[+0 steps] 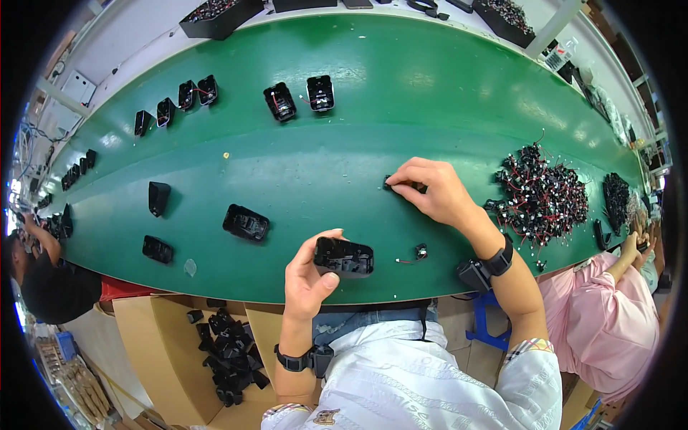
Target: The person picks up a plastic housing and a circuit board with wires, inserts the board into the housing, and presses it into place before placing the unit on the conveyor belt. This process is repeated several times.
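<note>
My left hand is closed round an open black plastic housing, hollow side up, at the table's near edge. Farther out and to the right, my right hand pinches a small black part at the tabletop; the fingers hide most of it. Between my right forearm and the housing lies a small black component with a thin wire. Another open black housing rests to the left of my left hand. Two more housings lie farther left.
On the green table, a heap of wired components lies right. Several housings with red wires stand at the far side. A cardboard box of black parts sits below the near edge. People work at both ends, one in a pink top.
</note>
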A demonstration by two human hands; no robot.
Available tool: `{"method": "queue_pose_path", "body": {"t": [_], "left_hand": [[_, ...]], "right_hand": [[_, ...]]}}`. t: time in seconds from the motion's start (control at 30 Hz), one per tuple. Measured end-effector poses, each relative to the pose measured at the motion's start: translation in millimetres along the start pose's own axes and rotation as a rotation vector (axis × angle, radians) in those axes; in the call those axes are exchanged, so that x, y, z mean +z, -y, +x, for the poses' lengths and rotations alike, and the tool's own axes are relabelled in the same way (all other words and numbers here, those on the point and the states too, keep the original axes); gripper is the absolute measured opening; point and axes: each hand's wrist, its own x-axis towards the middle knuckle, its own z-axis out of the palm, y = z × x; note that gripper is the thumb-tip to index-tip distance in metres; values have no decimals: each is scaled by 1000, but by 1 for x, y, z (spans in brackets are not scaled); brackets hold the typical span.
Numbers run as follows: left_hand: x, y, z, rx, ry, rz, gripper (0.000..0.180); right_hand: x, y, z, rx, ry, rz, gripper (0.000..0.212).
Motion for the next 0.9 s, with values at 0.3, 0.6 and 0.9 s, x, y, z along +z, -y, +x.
{"method": "queue_pose_path", "body": {"t": [0.3,0.6,0.9], "left_hand": [[-1,-1,-1,-66,62,-207,93],[-4,-1,-7,-50,9,-173,80],[-8,2,-9,-56,55,-225,77]], "right_hand": [[-2,-5,11,19,-39,-87,13],[5,103,-15,-291,-83,210,19],[46,124,-35,-248,-157,192,22]]}}
